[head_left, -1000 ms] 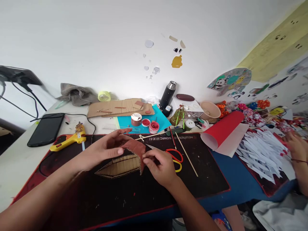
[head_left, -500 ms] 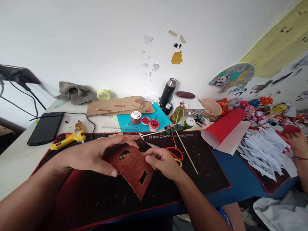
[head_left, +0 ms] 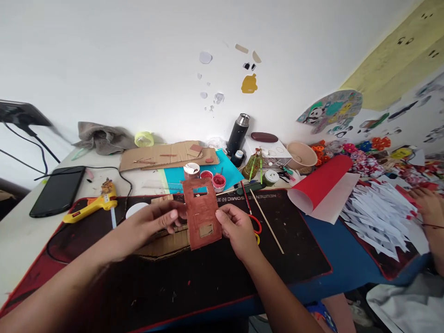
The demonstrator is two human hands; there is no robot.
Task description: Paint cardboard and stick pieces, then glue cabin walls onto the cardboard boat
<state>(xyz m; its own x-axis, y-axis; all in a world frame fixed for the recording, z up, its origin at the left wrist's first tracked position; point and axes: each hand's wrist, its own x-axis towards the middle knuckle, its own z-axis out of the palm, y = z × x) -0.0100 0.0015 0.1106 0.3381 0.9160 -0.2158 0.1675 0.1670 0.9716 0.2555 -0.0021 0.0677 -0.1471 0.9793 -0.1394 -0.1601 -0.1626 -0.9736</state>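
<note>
A reddish-brown painted cardboard panel (head_left: 204, 210) with two rectangular cut-out windows stands nearly upright above the mat. Its right edge is pinched between thumb and fingers of my right hand (head_left: 237, 229). At the panel's left edge is my left hand (head_left: 157, 219), fingers loosely bent and thumb apart; whether the fingertips touch the panel I cannot tell. Behind and below lies a piece of bare brown cardboard (head_left: 168, 244), partly covered by my left hand and the panel. Scissors (head_left: 256, 224) with red and yellow handles lie just beyond my right hand, their blades hidden.
A yellow glue gun (head_left: 92, 208) lies left on the black mat (head_left: 215, 286). A thin wooden stick (head_left: 267, 222) rests at right. Open red paint jars (head_left: 218, 181) stand behind on blue paper. Rolled red paper (head_left: 322, 185), white paper strips (head_left: 374, 217) and another person's hand (head_left: 428, 203) are farther right.
The panel has been turned from a tilted position to upright, facing me. My left hand has come off its top and drawn left. Bare cardboard now shows behind it.
</note>
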